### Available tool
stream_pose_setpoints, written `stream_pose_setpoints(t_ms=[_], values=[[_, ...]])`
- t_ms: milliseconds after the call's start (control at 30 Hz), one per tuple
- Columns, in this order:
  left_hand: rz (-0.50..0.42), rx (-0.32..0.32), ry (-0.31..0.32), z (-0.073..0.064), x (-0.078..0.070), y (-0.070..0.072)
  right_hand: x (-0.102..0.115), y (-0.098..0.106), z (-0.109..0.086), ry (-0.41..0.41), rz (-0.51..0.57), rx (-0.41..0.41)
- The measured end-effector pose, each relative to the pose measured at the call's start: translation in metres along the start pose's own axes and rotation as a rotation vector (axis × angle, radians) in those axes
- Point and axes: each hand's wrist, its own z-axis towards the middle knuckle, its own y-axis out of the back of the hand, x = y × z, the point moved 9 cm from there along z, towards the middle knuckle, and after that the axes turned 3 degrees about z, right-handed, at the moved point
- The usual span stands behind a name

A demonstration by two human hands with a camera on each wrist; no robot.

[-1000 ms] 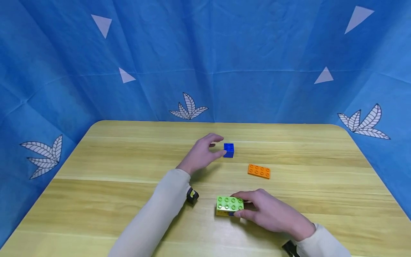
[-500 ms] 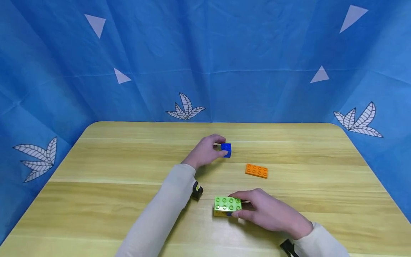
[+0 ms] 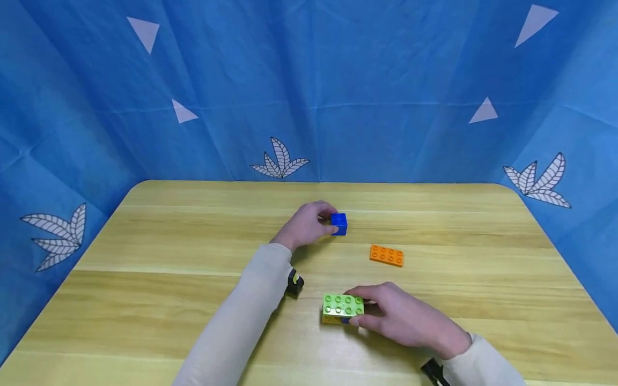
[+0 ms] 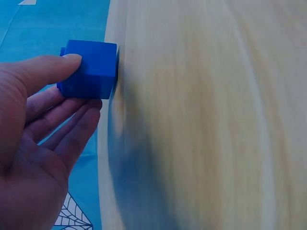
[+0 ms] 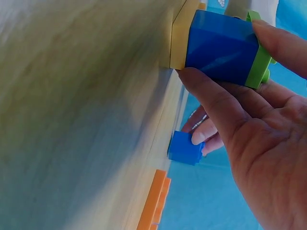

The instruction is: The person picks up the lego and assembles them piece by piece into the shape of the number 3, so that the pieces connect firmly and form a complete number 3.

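Observation:
My left hand [image 3: 309, 224] pinches a small blue brick [image 3: 340, 224] toward the back of the table. In the left wrist view the thumb lies on one face of the blue brick [image 4: 91, 69] and fingers meet its opposite side. My right hand [image 3: 403, 316] grips a stack of bricks nearer the front. A flat lime-green brick [image 3: 343, 305] tops that stack; the right wrist view shows a blue brick [image 5: 220, 45] in its middle and a yellow brick [image 5: 182, 38] at the bottom, against the table.
A flat orange brick [image 3: 387, 255] lies on the wooden table [image 3: 169, 300] between the two hands, to the right of the small blue brick. Behind the table hangs a blue cloth [image 3: 376, 80] with leaf and triangle prints.
The left hand has moved right and its thumb and fingers have closed on the small blue brick. The right hand stays on the stack. The head view has shifted slightly.

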Motion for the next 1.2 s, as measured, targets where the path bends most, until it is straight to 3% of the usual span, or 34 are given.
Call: stream_pose_setpoints(t_ms=[300, 533, 1000, 1200], values=[[-0.076, 0.023, -0.037, -0.006, -0.007, 0.002, 0.001, 0.001, -0.001, 0.014, -0.019, -0.018], [-0.057, 0.026, -0.062, -0.014, -0.014, 0.003, 0.0, 0.001, -0.001, 0.004, -0.04, -0.016], [-0.115, 0.064, -0.1, -0.026, -0.013, -0.001, -0.002, 0.0, -0.001, -0.019, -0.011, 0.003], [-0.143, 0.045, -0.126, -0.033, -0.013, 0.002, -0.002, 0.001, -0.001, -0.022, -0.013, -0.012]])
